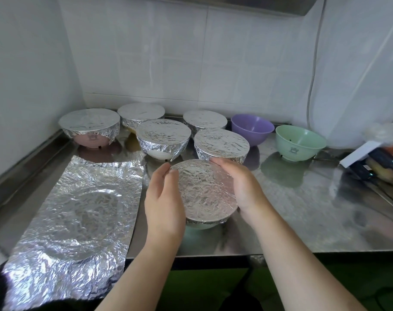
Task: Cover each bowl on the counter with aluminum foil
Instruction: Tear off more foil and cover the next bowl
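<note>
A foil-covered bowl (pixel 205 191) stands near the front of the steel counter (pixel 303 209). My left hand (pixel 163 205) presses against its left side and my right hand (pixel 240 185) cups its right side, both wrapped around the foil rim. Behind it stand several bowls with foil over them, among them a pink one (pixel 89 127) at the far left and a white one (pixel 163 139). A purple bowl (pixel 252 129) and a green bowl (pixel 299 143) at the right stand bare. A crumpled foil sheet (pixel 79 212) with a round imprint lies flat at the left.
Tiled walls close the back and left. A white box and dark packets (pixel 374 162) lie at the right edge. A cable (pixel 312 81) hangs down the back wall. The counter's front edge (pixel 213 254) runs just below my wrists.
</note>
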### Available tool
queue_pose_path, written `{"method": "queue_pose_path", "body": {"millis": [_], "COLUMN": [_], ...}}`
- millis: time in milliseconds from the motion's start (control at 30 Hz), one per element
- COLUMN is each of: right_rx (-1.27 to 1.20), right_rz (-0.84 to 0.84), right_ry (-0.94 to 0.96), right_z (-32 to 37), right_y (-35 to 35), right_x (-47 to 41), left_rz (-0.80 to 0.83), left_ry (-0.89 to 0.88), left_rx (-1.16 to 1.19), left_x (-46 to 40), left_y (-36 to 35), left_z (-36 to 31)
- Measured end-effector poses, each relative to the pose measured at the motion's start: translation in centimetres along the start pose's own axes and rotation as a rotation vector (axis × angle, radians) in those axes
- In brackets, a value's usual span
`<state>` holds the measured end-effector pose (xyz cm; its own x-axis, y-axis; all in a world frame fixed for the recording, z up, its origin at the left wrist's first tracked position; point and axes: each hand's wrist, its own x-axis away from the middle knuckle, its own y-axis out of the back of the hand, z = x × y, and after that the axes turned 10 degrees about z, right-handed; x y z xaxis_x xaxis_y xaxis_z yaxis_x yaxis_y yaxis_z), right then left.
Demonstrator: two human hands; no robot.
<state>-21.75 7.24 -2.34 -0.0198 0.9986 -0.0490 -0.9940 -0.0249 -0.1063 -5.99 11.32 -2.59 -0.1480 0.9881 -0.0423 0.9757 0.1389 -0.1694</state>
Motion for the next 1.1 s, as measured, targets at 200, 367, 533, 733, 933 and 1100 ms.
{"method": "queue_pose_path", "body": {"millis": [200,367,533,733,933,1100], "right_rx": [-0.116,-0.111,-0.141,-0.2,-0.288,-0.368], "right_rz": [-0.048,-0.109,-0.134,-0.142,-0.162,-0.233], "right_ry": [-0.031,-0.032,-0.069,-0.149,-0.16,-0.12], "right_z": [-0.3,-1.0,-1.6,-1.0,-0.7,-1.1], "right_y": [-0.4,-0.2,-0.1,-0.5,-0.5,-1.2], "right_x": [0.3,0.0,-0.1,0.4,1.0,1.8], "left_rz": [-0.05,-0.076,-0.106,-0.104,-0.042,-0.086], "left_ry": [0.03,0.06,0.088,0.093,0.135,0.247], "left_rx": [0.072,0.081,0.018,0.018,-0.012,0.178], "left_x": [0.3,0.5,0.7,1.2,0.9,0.9], "left_y": [-0.3,-0.8,-1.0,-1.2,-0.3,-0.4], "left_z": [0.6,0.6,0.1,-0.4,-0.3,-0.3]}}
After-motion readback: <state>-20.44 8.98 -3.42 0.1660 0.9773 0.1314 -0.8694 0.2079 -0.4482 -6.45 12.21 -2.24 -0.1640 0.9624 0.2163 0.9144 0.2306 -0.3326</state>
